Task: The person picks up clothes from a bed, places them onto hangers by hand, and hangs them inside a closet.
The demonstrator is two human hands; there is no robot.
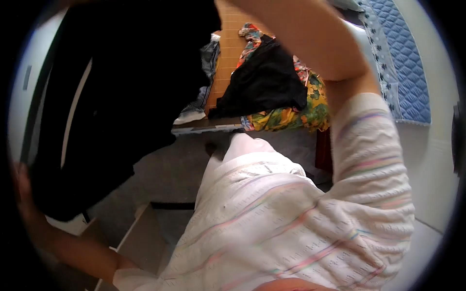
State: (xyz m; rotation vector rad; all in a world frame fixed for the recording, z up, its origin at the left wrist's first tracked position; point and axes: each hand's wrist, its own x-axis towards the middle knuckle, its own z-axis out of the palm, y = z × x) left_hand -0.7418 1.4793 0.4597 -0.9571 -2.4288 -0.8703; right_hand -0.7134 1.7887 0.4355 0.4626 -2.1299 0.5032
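Note:
A large black garment (126,97) with a thin pale stripe hangs spread out across the left of the head view. My left hand (24,191) is at its lower left edge, fingers closed on the cloth, partly lost in the dark rim of the picture. Over the bed, my right forearm (310,39) reaches up and out past the top edge, so my right hand does not show. A smaller black garment (267,80) lies crumpled on the bed over a yellow and green flowered cloth (310,104). Beside it is a striped dark garment (206,72).
The tan woven bed surface (230,48) lies ahead of me. A blue quilted cover (405,58) hangs at the right by a pale wall. Low at the left stands an open box-like piece (141,237) with light panels, near my left arm.

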